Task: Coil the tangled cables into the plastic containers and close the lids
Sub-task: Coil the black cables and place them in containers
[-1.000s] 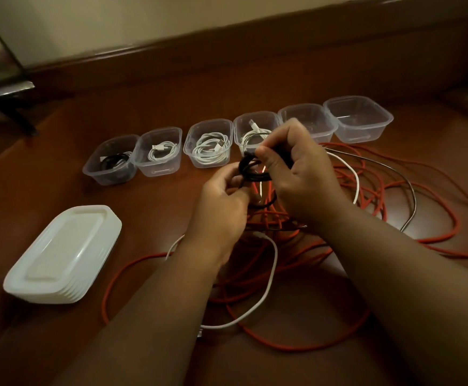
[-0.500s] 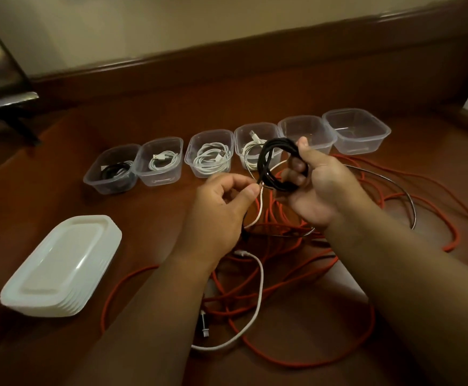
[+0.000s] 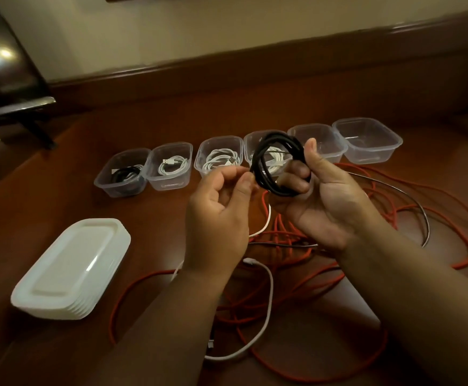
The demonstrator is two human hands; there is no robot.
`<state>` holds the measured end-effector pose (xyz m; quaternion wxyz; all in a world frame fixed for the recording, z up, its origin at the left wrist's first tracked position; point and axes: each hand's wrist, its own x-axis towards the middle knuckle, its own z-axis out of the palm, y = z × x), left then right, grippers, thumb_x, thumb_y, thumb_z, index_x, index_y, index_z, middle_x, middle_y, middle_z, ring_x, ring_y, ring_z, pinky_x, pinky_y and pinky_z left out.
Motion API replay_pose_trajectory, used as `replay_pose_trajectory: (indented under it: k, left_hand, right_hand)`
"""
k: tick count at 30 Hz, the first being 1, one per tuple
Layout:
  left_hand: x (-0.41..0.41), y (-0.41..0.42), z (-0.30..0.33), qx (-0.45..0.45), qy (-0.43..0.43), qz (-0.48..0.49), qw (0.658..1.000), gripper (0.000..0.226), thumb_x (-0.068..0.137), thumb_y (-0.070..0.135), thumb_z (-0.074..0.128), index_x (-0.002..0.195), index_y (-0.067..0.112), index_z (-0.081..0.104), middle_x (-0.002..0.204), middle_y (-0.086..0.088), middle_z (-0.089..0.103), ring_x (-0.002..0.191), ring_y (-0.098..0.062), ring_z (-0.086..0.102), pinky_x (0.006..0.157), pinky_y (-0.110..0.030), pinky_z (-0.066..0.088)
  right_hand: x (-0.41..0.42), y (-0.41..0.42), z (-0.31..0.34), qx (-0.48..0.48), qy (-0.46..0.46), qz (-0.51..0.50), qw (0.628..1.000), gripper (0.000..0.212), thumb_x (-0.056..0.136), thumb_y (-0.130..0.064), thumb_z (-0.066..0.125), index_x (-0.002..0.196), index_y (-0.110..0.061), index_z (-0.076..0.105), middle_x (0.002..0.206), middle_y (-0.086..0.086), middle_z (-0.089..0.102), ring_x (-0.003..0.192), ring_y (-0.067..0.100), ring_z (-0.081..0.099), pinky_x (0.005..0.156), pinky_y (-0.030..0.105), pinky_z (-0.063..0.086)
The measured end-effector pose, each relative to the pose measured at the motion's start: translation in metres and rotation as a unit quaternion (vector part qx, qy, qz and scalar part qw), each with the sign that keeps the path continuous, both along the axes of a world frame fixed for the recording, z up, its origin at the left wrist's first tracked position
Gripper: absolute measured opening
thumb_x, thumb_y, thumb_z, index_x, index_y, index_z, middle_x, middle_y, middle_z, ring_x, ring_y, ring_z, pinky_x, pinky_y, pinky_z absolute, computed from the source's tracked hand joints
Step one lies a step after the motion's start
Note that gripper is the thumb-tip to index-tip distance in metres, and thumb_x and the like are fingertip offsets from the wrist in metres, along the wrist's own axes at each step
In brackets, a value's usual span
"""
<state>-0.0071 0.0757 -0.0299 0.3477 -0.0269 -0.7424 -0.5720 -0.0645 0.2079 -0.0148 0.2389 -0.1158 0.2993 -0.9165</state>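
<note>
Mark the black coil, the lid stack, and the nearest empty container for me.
black coil [image 3: 266, 174], head view: left side of the loops, clear of the fingers.
lid stack [image 3: 71, 263], head view: flat top of the uppermost lid.
nearest empty container [image 3: 317, 140], head view: its clear bottom.

Black cable [image 3: 278, 165] now wound into coil, lifted in right hand [image 3: 321, 196]

Right hand [image 3: 319, 196] raised palm-up, fingers curled and gripping; left hand [image 3: 221, 207] alongside, fingertips pinched.
</note>
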Motion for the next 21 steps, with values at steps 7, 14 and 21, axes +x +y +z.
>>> replay_pose_trajectory:
  k: [7,14,21]
  left_hand:
    - [-0.003,0.014,0.002,0.362,-0.080,-0.077,0.926,0.015,0.094,0.009,0.058,0.101,0.005,0.071,0.096,-0.009,0.077,0.094,-0.017,0.073,0.081,-0.025,0.058]
    - [-0.002,0.013,-0.002,0.259,-0.085,-0.043,0.961,0.024,0.088,0.009,0.068,0.104,0.026,0.068,0.096,0.009,0.077,0.099,-0.005,0.070,0.088,-0.022,0.055]
    - [-0.005,0.006,-0.003,0.314,-0.120,-0.118,0.935,0.018,0.091,0.009,0.060,0.101,0.021,0.068,0.091,0.004,0.074,0.096,-0.011,0.066,0.083,-0.027,0.046]
  right_hand:
    - [0.000,-0.010,-0.013,0.056,0.028,-0.036,0.997,0.032,0.088,-0.030,0.055,0.108,-0.005,0.055,0.068,0.000,0.054,0.068,0.012,0.060,0.068,0.031,0.056]
    - [0.001,-0.012,-0.017,0.159,0.061,-0.112,0.979,0.009,0.098,-0.014,0.052,0.106,-0.009,0.053,0.076,0.005,0.069,0.080,0.020,0.072,0.068,0.038,0.058]
    - [-0.005,-0.008,-0.017,0.347,0.198,-0.171,0.901,0.020,0.098,-0.011,0.054,0.117,-0.012,0.058,0.092,0.009,0.074,0.086,0.020,0.073,0.072,0.036,0.062]
